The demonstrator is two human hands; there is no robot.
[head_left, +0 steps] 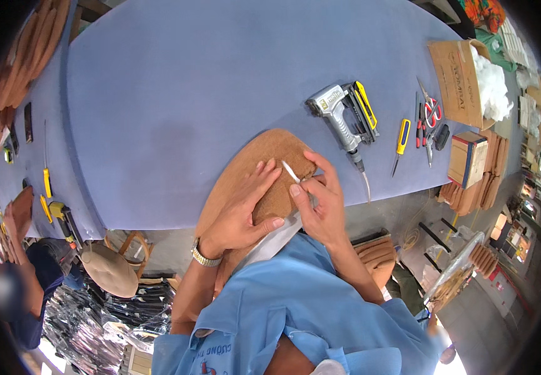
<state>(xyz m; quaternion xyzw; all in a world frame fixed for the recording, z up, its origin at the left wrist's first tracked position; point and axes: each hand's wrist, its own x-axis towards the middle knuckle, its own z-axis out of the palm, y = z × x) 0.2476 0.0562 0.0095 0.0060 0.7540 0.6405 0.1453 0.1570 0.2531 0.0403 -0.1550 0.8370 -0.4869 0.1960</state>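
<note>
Covering most of the view, a long table [176, 94] wears a smooth blue-grey fabric top, its near edge curving toward the person in a blue shirt. A brown, rounded seat pad [264, 153] lies at that near edge, partly overhanging it toward the person's body. The left hand [245, 209] lies flat on the pad, fingers spread, a metal wristwatch [204, 255] on the wrist; its grip is open, pressing down and holding nothing. The right hand [320, 200] sits just beside it on the pad's right edge, its grip pinched closed on a thin white strip [290, 171] that sticks up between the two hands.

Beyond the pad, a grey and yellow pneumatic staple gun [343, 112] rests on the table. To its right lie a yellow-handled utility knife [402, 139], red-handled scissors [432, 107] and other small tools. At the table's right end an open cardboard box [458, 81] holds white stuffing [492, 84], with stacked brown boards [474, 181] nearby.

More brown pads line the table's far left side, and yellow-handled tools lie along that edge. Below the table, the floor holds a round tan seat [111, 269] on a wooden frame and dark plastic-wrapped bundles [95, 312]. Another person's sleeve shows at the lower left.
</note>
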